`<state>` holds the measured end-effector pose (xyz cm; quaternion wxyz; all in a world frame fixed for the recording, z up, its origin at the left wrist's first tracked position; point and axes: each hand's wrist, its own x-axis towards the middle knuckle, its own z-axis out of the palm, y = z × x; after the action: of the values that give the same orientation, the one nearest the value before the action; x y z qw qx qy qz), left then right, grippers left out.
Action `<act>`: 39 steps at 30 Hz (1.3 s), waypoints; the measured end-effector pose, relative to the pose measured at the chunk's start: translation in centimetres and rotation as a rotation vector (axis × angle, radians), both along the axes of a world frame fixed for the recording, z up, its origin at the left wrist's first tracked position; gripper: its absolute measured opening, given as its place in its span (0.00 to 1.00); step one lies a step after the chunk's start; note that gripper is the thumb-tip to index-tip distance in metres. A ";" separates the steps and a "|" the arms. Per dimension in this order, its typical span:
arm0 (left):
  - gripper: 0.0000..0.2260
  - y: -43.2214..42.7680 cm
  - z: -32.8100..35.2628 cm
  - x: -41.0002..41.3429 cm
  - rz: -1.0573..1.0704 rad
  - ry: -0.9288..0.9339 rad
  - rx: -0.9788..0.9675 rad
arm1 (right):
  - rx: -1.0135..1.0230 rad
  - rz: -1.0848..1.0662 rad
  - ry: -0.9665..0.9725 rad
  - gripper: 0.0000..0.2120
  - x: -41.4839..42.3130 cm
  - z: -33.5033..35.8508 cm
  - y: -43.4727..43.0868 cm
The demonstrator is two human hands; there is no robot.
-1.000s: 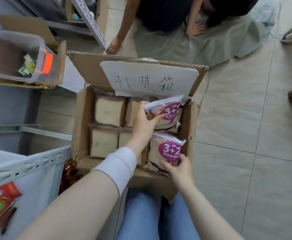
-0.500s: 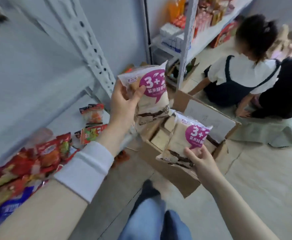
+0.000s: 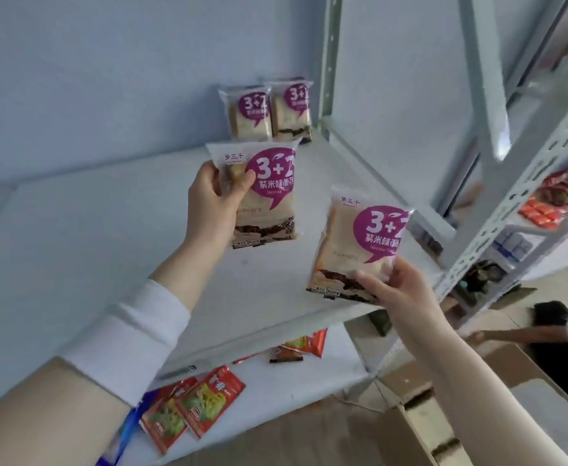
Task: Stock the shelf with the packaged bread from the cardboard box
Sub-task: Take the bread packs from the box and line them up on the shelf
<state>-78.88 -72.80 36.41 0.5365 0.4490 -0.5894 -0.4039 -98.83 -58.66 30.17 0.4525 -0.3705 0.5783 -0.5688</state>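
The left hand (image 3: 213,196) grips one bread pack (image 3: 269,200) near its top corner, with the thumb curled over the front and the other fingers behind. The right hand (image 3: 400,287) pinches a second bread pack (image 3: 350,253) at its bottom corner, and this pack leans a little to one side. Both packs are flat, square bags of shiny clear plastic. You can see pale soft bread slices inside, with a dark crumbly band near the bottom. Each bag has a big purple speech bubble with white "3+2" on it. The hands hold both packs up over the smooth white shelf (image 3: 107,230). At the back of that shelf two more bread packs (image 3: 271,111) stand upright side by side, touching each other, close to the pale blue wall. A white metal post (image 3: 518,203) with rows of small holes stands at the right. A soft white cuff (image 3: 131,334) wraps the left wrist. On the shelf below lie crinkly red snack packets (image 3: 208,401). The brown cardboard box (image 3: 424,428) sits on the floor at the lower right.
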 end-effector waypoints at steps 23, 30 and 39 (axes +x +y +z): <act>0.10 -26.6 -6.2 -5.4 0.265 0.105 -0.058 | -0.119 0.003 0.396 0.12 -6.3 -1.5 -38.3; 0.20 -25.5 -5.2 -6.3 0.245 0.151 0.012 | -0.017 -0.096 0.594 0.24 -4.7 -1.6 -37.5; 0.29 -16.0 -4.4 -3.6 0.295 -0.596 -0.062 | 0.114 -0.160 1.118 0.32 -0.1 0.7 -25.8</act>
<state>-82.49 -88.85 32.05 0.4067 0.6115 -0.6610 -0.1545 -98.89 -84.42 30.88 0.0523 -0.5455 0.7860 -0.2863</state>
